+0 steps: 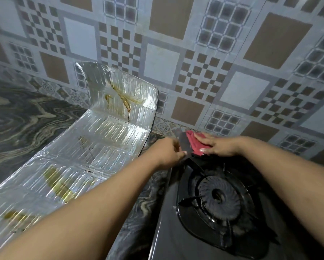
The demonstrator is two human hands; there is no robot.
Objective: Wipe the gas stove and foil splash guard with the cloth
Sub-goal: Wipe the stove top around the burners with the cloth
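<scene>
A dark marbled surface point(22, 124) with pale swirls fills the left. On it lies the foil splash guard point(93, 147), shiny embossed panels folded so the far panel stands up against the patterned tile wall point(176, 44); brown and yellow grease streaks mark it. The left hand point(171, 152) reaches past the guard's right edge to the far left corner of the gas stove point(168, 222), its fingers curled and thumb out at that corner; whether they grip it I cannot tell. The right hand point(215, 145) lies flat, fingers straight, pressing a red cloth point(192, 140) onto the stove's far edge. Nearer sits the black round burner point(219, 199) under its grate.
</scene>
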